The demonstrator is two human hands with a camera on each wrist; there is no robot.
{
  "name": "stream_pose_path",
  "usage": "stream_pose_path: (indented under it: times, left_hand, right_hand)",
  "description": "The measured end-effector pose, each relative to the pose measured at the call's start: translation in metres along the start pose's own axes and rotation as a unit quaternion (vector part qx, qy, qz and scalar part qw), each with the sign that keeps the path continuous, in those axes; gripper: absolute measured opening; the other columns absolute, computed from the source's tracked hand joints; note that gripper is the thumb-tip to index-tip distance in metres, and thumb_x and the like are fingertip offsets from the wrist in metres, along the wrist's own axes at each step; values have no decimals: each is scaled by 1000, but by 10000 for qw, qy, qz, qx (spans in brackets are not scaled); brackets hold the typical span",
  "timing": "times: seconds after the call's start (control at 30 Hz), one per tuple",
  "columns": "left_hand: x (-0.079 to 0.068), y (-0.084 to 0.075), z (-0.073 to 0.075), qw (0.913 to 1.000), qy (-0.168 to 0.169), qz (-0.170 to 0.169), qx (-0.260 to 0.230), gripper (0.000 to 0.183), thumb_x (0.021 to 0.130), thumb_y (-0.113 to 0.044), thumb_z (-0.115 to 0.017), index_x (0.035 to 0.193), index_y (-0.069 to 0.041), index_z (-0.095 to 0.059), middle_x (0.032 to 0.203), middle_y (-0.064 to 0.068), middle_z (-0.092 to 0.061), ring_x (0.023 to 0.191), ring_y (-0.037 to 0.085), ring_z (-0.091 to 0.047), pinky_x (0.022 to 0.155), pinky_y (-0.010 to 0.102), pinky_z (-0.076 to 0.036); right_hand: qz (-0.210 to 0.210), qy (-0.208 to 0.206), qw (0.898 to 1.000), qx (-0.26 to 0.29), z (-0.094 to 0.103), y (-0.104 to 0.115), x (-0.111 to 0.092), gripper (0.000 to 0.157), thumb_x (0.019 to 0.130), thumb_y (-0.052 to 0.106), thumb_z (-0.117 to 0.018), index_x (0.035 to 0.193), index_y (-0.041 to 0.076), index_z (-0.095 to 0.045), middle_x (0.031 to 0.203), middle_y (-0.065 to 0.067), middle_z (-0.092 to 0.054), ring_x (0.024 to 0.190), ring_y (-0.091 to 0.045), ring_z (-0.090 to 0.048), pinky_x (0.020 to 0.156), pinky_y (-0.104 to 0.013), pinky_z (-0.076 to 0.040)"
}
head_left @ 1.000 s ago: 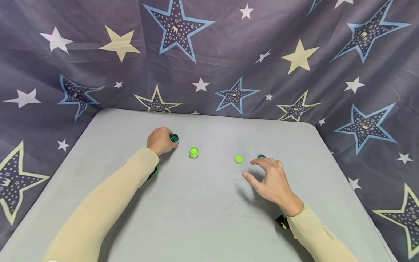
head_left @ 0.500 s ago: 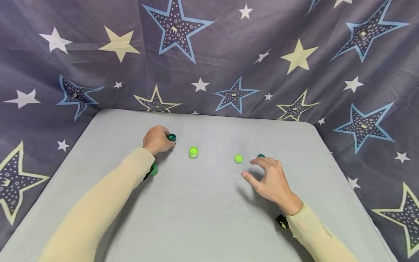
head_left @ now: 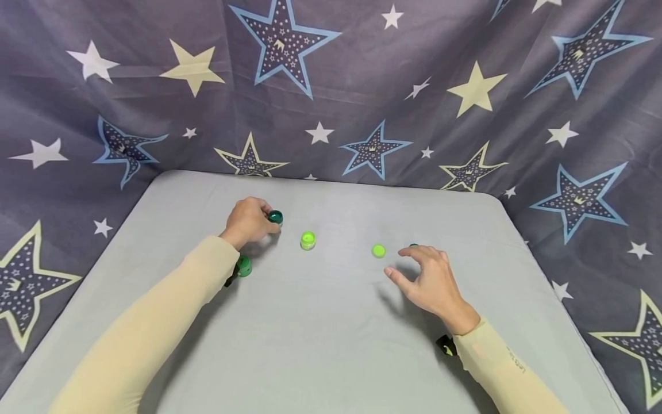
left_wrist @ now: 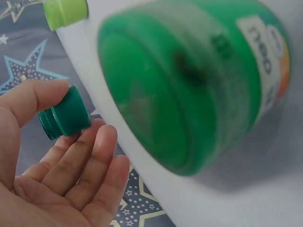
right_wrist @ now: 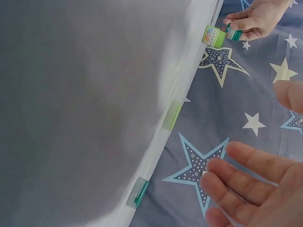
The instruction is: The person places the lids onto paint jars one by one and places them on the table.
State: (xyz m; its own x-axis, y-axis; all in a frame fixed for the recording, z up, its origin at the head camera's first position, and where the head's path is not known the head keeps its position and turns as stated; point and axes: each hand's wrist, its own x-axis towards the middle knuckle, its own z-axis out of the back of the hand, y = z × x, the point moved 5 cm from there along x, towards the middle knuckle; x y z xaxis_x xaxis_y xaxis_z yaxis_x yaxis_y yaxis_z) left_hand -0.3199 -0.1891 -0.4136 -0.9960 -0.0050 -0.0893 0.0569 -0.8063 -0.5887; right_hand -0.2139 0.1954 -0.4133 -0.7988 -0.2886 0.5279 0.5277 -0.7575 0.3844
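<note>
Compared with a second ago, the left hand (head_left: 250,219) has eased its wrist to the left, so the green jar (head_left: 245,266) beside the cuff, mostly hidden then, now shows much more of itself. The dark green jar (left_wrist: 71,112) is in its grasp as before, pinched between thumb and fingers; I cannot tell whether its base touches the table (head_left: 331,333). The right hand (head_left: 431,282) holds nothing and has barely moved, its thumb apart from its loosely bent fingers.

The lime jar (head_left: 307,241) stands upright just right of the held one. Farther right lie the lime lid (head_left: 378,250), near the right thumb, and the dark green lid (right_wrist: 138,193), which the right fingers partly cover in the head view. A black strap (head_left: 446,345) shows at the right cuff. A star-print cloth (head_left: 393,69) hangs behind.

The held jar is small, round and glossy, with a ridged neck; in the left wrist view it is tilted. A pale label on it shows in the right wrist view.
</note>
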Motion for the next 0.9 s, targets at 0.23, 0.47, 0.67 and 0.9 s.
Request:
stream_pose_path:
  times: [0.23, 0.47, 0.67, 0.9]
  left_hand:
    - [-9, -6, 3, 9998, -87, -188, -82, 32, 81, -21, -85, 106, -6, -72, 98, 9, -69, 90, 28, -62, 83, 43, -49]
    - [-21, -15, 5, 9987, -79, -406, -284, 32, 81, -21, -84, 107, -6, -73, 97, 9, -71, 89, 27, -63, 84, 42, -49]
    - [-34, -23, 2, 9977, -17, -558, -385, 30, 82, -20, -85, 106, -6, -73, 96, 8, -71, 88, 26, -64, 83, 41, -49]
    - [-48, -34, -2, 9962, 43, -750, -449, 30, 81, -20, -86, 106, -7, -74, 97, 8, -71, 89, 25, -64, 81, 40, -51]
  right_hand:
    - [-63, 29, 10000, -69, 0, -5, 2, 42, 82, 39, -84, 104, 5, -76, 106, -12, -75, 105, -36, -67, 85, -50, -40]
    - [-133, 43, 9998, -114, -1, -9, 2, 43, 82, 38, -84, 105, 4, -76, 105, -11, -75, 102, -35, -68, 83, -48, -40]
    - [-165, 61, 9998, -125, -1, -12, 3, 44, 82, 38, -85, 106, 2, -76, 105, -13, -75, 102, -36, -68, 83, -49, -40]
    - [-233, 73, 9993, -271, 1, -19, 6, 43, 82, 36, -85, 106, 1, -76, 106, -15, -75, 100, -38, -68, 82, -50, -42]
